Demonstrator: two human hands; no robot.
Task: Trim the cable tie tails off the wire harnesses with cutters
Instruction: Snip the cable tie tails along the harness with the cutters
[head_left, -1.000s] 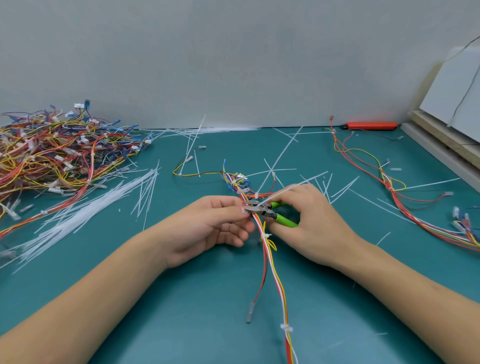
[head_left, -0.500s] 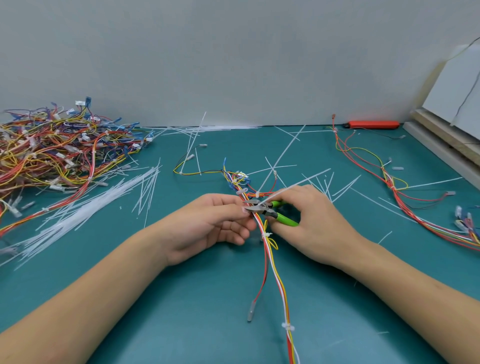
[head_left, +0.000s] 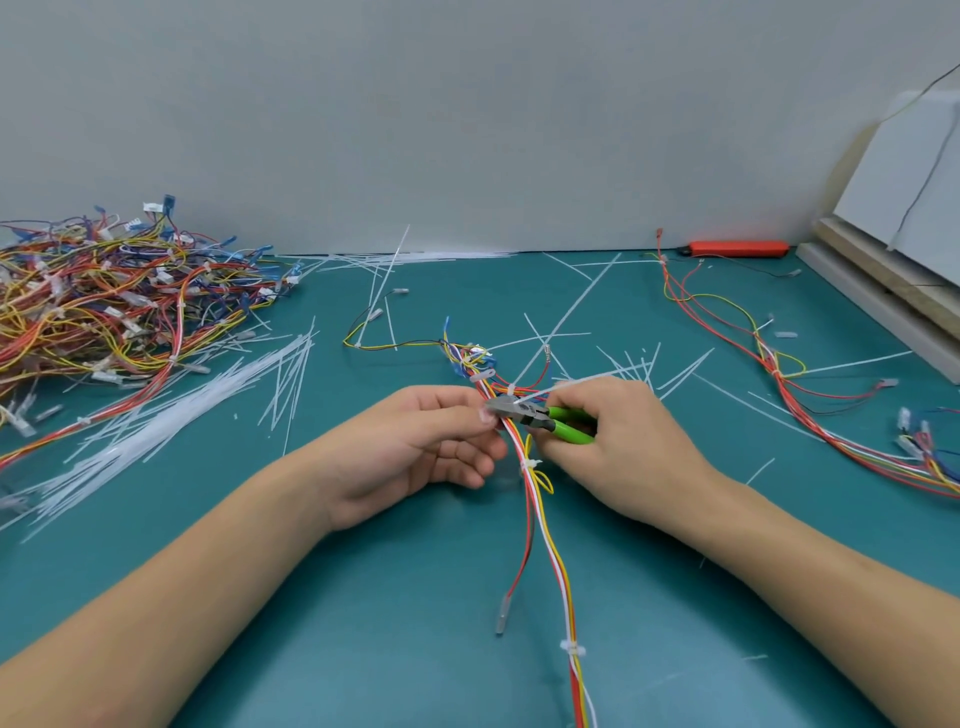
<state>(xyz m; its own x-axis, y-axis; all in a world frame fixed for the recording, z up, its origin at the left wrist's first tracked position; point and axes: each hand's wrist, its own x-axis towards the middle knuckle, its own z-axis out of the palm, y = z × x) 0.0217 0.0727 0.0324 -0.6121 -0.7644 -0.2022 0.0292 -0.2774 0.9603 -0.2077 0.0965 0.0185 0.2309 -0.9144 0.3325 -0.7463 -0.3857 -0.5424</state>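
Teal worktop against a grey wall. At centre the wire harness runs from 12 toward 6 o'clock; the left hand pinches it while the right hand grips the green-handled cutters, whose jaws sit at a cable tie tail. Risks, as judged: blades this close to the bundle may nick insulation or the left fingertips; a cut tail may fly. Trimmed tails lie at 9 o'clock, harness pile at 10, another harness at 3.
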